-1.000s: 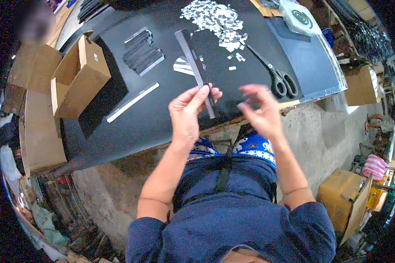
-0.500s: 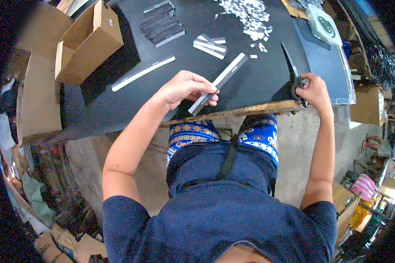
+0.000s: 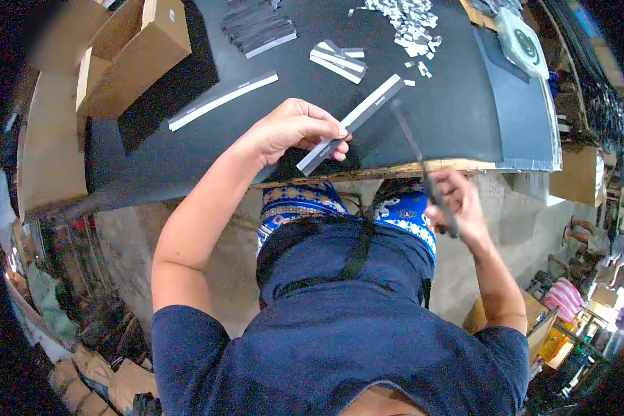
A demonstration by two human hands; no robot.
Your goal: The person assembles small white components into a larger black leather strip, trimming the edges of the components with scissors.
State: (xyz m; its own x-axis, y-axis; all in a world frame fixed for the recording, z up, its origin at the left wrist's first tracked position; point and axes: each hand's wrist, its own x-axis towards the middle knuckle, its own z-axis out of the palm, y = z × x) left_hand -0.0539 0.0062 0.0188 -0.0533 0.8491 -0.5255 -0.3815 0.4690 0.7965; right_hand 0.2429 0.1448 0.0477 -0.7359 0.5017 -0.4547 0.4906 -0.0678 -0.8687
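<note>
My left hand [image 3: 305, 132] pinches a grey-and-white strip [image 3: 371, 105] near its lower end, above the dark tabletop. The strip slants up to the right and carries small printed marks. In my right hand [image 3: 459, 204] is a pair of scissors [image 3: 412, 137] with dark handles, smeared by motion. Its blades point up and to the left, their tips close to the strip's upper end. Another long strip [image 3: 223, 100] lies flat to the left. Beyond my hands sits a small pile of strips [image 3: 338, 61].
A large stack of dark strips [image 3: 260, 28] and a heap of small white cut pieces [image 3: 412, 24] lie at the back of the table [image 3: 464, 132]. An open cardboard box [image 3: 142, 59] stands at the left. A clear plastic-wrapped item [image 3: 521, 43] is at the right.
My right hand has lifted the scissors off the right side of the table and brought them left, towards the strip. My left hand keeps its hold on the strip, nearly unmoved.
</note>
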